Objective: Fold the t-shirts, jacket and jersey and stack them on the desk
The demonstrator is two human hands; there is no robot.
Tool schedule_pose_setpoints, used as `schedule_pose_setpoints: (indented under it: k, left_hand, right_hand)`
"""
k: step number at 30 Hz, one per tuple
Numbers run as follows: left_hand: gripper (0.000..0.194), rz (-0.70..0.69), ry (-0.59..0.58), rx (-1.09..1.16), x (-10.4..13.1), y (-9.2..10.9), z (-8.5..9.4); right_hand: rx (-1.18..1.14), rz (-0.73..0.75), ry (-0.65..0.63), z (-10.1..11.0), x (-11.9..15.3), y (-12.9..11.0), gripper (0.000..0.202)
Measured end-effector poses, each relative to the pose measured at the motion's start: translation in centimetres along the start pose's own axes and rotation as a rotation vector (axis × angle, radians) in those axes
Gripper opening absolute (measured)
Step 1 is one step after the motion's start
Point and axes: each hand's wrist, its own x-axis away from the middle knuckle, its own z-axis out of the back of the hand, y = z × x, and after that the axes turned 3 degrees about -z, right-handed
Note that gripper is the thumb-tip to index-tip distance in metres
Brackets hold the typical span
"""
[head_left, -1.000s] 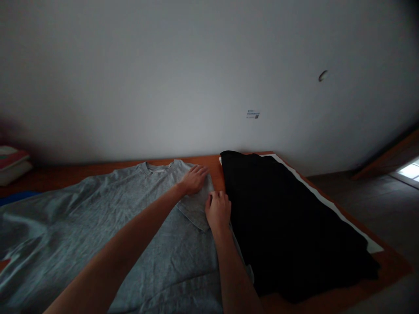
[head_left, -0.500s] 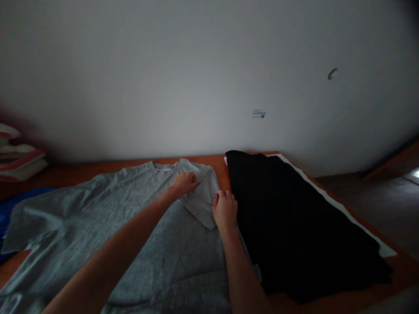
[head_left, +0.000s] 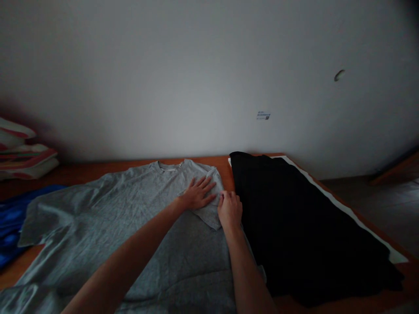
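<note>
Pressing grey T-shirt (head_left: 137, 209), laid out from 6 to 9 o'clock on surface (head_left: 94, 168), with left hand (head_left: 198, 193) open flat, holding nothing; pinching sleeve (head_left: 209, 215) edge with right hand (head_left: 230, 211), curled closed. Mostly spread, seemingly; unsmoothed toward 8 o'clock.

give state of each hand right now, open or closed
Left hand: open, palm down on the grey cloth T-shirt.
Right hand: curled closed, apparently pinching its sleeve edge.
</note>
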Motion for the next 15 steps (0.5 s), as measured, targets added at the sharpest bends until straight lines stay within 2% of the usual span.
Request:
schedule_pose_setpoints:
  k: [2, 5, 8, 11, 15]
  left_hand:
    - [0.063, -0.005, -0.003, -0.006, 0.1, 0.0, 0.3]
    - [0.055, 0.001, 0.078, -0.032, 0.6, 0.9, 1.2]
    - [0.052, 0.029, 0.155, -0.021, 2.5, 2.3, 1.7]
    - [0.059, 0.032, 0.156, -0.006, 6.1, 3.1, 2.0]
    - [0.057, 0.047, 0.143, -0.035, 12.7, 2.0, 3.1]
  right_hand:
    - [0.009, -0.006, 0.001, 0.1, 0.0, -0.1, 0.026]
    - [0.023, -0.013, -0.004, 0.2, 0.1, -0.2, 0.026]
    - [0.026, -0.009, -0.006, 0.3, 0.2, -0.3, 0.028]
    - [0.040, -0.004, 0.003, 0.4, 0.3, -0.3, 0.028]
    - [0.079, 0.016, 0.010, 0.5, 0.4, -0.3, 0.026]
